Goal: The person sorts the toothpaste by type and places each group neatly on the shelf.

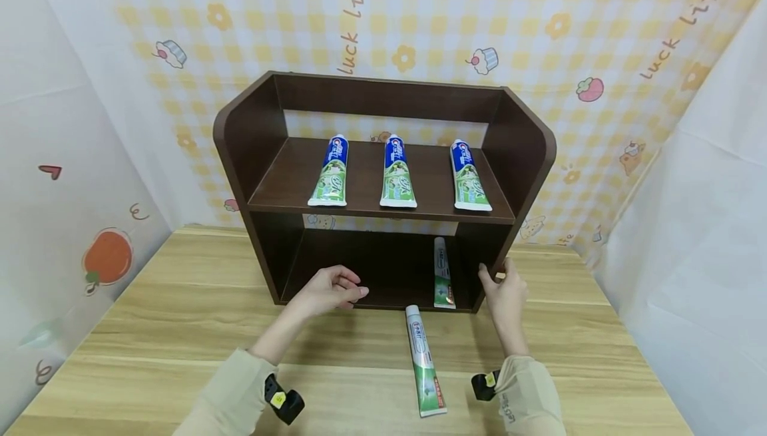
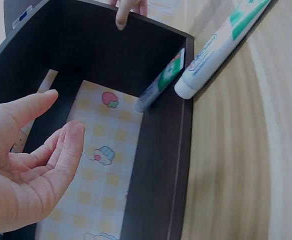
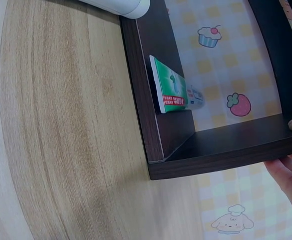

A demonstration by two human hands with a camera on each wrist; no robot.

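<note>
A dark brown two-tier shelf (image 1: 383, 215) stands against the wall. My right hand (image 1: 506, 296) grips its right side panel, thumb inside and fingers outside, as the right wrist view shows too. My left hand (image 1: 328, 289) hovers before the lower compartment with relaxed, slightly bent fingers and holds nothing. In that compartment a green-and-white toothpaste tube (image 1: 443, 273) lies near the right side, cap toward the back. Another green-and-white toothpaste tube (image 1: 426, 363) lies on the table between my forearms, its cap close to the shelf's front edge.
On the upper tier lie three blue-and-green toothpaste tubes, left (image 1: 331, 173), middle (image 1: 397, 173) and right (image 1: 469, 176), caps toward the back. Yellow checked cloth (image 1: 395, 36) hangs behind the shelf, and white cloth (image 1: 695, 176) closes off the sides of the wooden table (image 1: 335, 383).
</note>
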